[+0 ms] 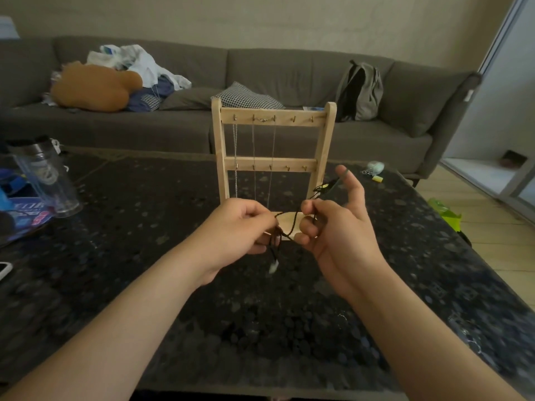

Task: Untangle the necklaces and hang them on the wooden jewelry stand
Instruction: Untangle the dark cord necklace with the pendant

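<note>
We hold the black cord (291, 224) in the air between both hands, just in front of the foot of the stand (323, 146) and above the table (202, 314). It runs roughly side to side. Its strands cross in a small snarl in the gap between the hands, and the pale pendant (273, 267) dangles below our left hand (240, 227). That hand has its fingers curled together, pinching the cord at their tips. Our right hand (333, 227) pinches the other side between the thumb and the curled lower fingers, while its index finger stands straight up. One dark strand climbs toward that finger; we cannot tell whether it loops over it. The stand rises straight ahead, beyond the hands. Thin chains (254, 157) already hang from the left part of its top bar, and the free hooks (293, 119) sit to their right, up and away from us. The right hand is nearer to them, so we judge it the better one to lift the cord once the crossing is pulled apart. The snarl looks loose, though blur hides its exact lay.
</note>
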`<move>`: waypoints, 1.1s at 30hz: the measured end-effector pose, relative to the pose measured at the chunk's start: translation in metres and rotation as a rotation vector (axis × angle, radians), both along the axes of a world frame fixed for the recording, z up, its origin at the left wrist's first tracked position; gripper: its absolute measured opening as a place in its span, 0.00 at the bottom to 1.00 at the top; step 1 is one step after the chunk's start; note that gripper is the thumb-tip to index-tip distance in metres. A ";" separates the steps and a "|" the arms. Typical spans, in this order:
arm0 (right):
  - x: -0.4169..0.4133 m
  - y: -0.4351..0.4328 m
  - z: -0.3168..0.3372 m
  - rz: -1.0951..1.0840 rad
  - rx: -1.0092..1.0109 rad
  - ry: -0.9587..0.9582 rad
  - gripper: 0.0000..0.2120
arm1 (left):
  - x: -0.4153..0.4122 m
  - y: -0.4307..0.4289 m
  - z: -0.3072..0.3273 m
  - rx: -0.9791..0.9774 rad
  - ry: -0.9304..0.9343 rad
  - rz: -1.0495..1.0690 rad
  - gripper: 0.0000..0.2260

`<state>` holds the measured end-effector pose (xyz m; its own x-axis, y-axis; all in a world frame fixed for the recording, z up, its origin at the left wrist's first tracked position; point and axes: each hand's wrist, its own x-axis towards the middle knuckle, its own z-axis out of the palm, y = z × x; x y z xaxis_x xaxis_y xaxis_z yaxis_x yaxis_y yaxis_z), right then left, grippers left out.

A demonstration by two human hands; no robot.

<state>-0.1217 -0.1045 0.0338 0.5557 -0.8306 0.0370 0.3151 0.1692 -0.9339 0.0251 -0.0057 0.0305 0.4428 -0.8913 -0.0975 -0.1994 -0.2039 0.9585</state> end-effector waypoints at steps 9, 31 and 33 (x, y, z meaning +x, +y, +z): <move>-0.004 -0.009 -0.003 -0.024 0.294 -0.119 0.22 | 0.006 -0.001 0.006 0.020 0.164 0.171 0.14; -0.008 0.007 0.012 -0.146 -0.191 0.167 0.42 | 0.015 0.001 0.000 0.193 -0.187 -0.073 0.09; -0.007 0.009 0.012 -0.148 -0.237 0.160 0.42 | 0.017 0.001 -0.002 0.172 -0.207 -0.074 0.09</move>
<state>-0.1285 -0.0956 0.0456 0.4439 -0.8816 0.1608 0.1656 -0.0956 -0.9815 0.0420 -0.0046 0.0281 0.4031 -0.9002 -0.1647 -0.4076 -0.3377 0.8484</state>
